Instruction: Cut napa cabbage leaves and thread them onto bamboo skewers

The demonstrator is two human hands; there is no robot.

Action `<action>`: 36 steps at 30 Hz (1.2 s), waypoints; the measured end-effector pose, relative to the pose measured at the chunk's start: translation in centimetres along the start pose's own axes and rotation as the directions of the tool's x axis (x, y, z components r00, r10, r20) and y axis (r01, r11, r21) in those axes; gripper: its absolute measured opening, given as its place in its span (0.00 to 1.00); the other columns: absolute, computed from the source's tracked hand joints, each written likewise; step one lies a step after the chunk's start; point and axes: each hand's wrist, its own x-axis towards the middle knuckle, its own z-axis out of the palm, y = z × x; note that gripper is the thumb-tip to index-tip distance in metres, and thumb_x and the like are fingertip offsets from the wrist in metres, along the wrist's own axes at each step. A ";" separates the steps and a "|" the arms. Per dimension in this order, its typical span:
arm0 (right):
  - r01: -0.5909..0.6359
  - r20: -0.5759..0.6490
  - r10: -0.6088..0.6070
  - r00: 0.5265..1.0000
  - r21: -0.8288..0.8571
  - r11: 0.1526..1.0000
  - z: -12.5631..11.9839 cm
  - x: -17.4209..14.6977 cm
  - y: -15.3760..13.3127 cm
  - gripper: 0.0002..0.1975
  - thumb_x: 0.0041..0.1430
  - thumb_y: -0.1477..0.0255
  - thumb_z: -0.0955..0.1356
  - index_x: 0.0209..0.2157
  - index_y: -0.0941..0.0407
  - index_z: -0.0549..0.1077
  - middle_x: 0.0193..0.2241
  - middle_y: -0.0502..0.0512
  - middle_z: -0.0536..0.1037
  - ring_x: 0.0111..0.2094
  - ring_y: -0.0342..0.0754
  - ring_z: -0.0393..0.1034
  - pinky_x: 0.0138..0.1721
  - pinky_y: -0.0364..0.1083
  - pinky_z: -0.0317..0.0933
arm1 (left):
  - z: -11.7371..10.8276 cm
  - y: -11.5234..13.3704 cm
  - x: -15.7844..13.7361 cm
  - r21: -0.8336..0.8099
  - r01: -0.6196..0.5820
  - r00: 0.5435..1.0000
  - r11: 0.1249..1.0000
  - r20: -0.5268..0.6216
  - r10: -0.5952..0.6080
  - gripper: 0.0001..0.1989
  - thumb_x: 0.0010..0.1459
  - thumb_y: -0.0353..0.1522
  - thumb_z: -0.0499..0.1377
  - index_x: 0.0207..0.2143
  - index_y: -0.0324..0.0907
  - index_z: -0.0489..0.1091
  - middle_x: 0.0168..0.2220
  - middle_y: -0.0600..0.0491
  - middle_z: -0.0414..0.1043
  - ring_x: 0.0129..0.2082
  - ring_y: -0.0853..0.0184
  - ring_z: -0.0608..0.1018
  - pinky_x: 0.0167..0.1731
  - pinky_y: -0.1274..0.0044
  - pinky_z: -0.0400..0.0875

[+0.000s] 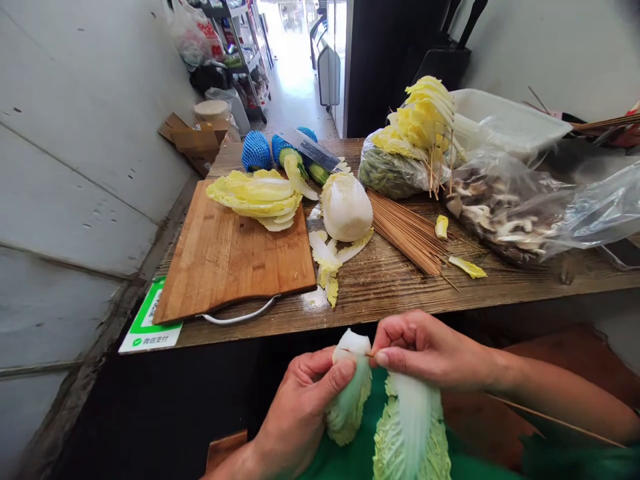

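My left hand [317, 387] is closed on a pale napa cabbage leaf [350, 397], its thumb pressed on the white stem end. In my right hand [417, 350], thumb and finger pinch a thin bamboo skewer [371, 355], whose tip end meets the stem of that leaf. The skewer's long end [555, 420] comes out below my right wrist. A second cabbage leaf [413, 427] hangs under my right hand; how it is attached is hidden by the fingers. Both hands are in front of the table's near edge.
On the table [360, 303] are a cutting board [225, 260] with cabbage leaves [257, 197], a cabbage head [347, 207], a knife [315, 150], loose skewers [407, 230], skewered leaves [425, 117], and a bag of mushrooms [505, 220]. A white tray [515, 117] sits behind.
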 end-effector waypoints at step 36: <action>-0.110 0.043 0.110 0.993 -0.018 0.994 -0.1 -2.2 -0.8 0.26 0.54 0.54 0.64 0.42 0.63 0.72 0.20 0.47 0.62 0.19 0.37 0.48 0.19 0.38 0.45 | 0.0 -1.1 -0.1 0.068 -0.088 0.995 0.994 0.043 0.085 0.10 0.52 0.36 0.60 0.31 0.39 0.76 0.31 0.49 0.68 0.27 0.71 0.65 0.26 0.79 0.60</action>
